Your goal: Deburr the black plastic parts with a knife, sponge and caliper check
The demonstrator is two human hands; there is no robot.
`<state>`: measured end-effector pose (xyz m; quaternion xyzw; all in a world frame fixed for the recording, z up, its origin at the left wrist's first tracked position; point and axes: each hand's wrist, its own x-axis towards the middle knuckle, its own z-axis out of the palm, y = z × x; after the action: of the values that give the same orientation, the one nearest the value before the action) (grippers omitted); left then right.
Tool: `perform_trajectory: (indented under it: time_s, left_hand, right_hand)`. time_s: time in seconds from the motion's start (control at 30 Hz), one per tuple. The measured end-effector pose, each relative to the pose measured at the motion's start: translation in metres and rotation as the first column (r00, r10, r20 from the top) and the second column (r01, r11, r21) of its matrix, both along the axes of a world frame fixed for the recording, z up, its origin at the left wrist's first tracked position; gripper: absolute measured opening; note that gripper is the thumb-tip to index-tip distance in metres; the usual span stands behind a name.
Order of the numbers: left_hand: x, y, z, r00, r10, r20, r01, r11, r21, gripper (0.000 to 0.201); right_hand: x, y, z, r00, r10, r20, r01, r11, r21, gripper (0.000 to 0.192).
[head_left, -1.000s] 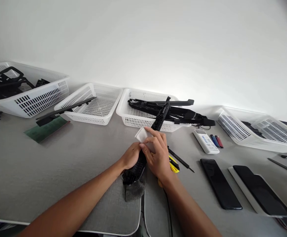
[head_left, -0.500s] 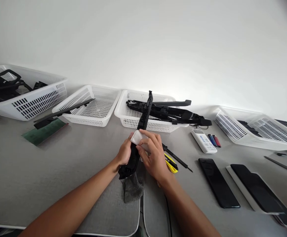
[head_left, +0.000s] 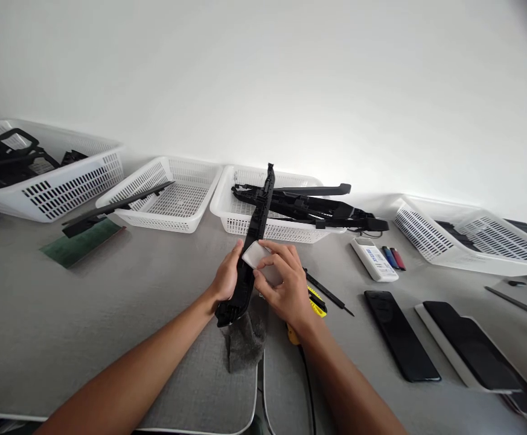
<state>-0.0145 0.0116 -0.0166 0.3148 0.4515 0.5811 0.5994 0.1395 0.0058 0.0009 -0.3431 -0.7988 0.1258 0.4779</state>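
– Black ribbed plastic strip [head_left: 258, 220]: where is it?
– Held up over the brushed-grey worktop [head_left: 154, 290], lower end by the dark grey fuzzy cloth [head_left: 245, 345]. Far end overlaps the white perforated plastic basket [head_left: 285, 234] in view; can't tell if they touch.
– Left hand [head_left: 227, 278]?
– Grasping the strip's left side near the lower end, thumb pointing up along it.
– Right hand [head_left: 285, 284]?
– Pinching a small white rectangular pad [head_left: 255, 254] between thumb and fingers, at the strip's right edge. Contact likely, not certain.
– What changed?
– Over the last second the strip swung from leaning well right to nearer straight ahead. Left hand shifted from close by the pad to the strip's left flank.
– Meaning?
– My read: new angle lays the right edge open to the pad. Pad work looks mid-step.
– Nearby?
– Yellow-and-black plastic cutter [head_left: 318, 303], just right of the right hand, partly hidden by it.
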Motion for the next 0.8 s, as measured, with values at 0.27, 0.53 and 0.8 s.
perform_trajectory:
  time_s: [0.27, 0.53, 0.8]
  left_hand:
    - [-0.003, -0.001, 0.003, 0.992, -0.127, 0.006, 0.127, 0.991, -0.037, 0.071]
    - [-0.003, 0.003, -0.005, 0.999, 0.011, -0.033, -0.010, 1.000, 0.024, 0.070]
    - [-0.004, 0.004, -0.006, 0.998, -0.040, -0.040, 0.040, 0.999, -0.006, 0.073]
  right_hand:
    - [0.013, 0.014, 0.002, 0.984, -0.171, -0.054, 0.173, 0.985, 0.017, 0.016]
    - [0.001, 0.003, 0.000, 0.998, 0.061, -0.006, -0.060, 0.997, 0.039, 0.021]
    - [0.006, 0.006, 0.001, 0.994, -0.084, -0.067, 0.088, 0.994, 0.057, 0.024]
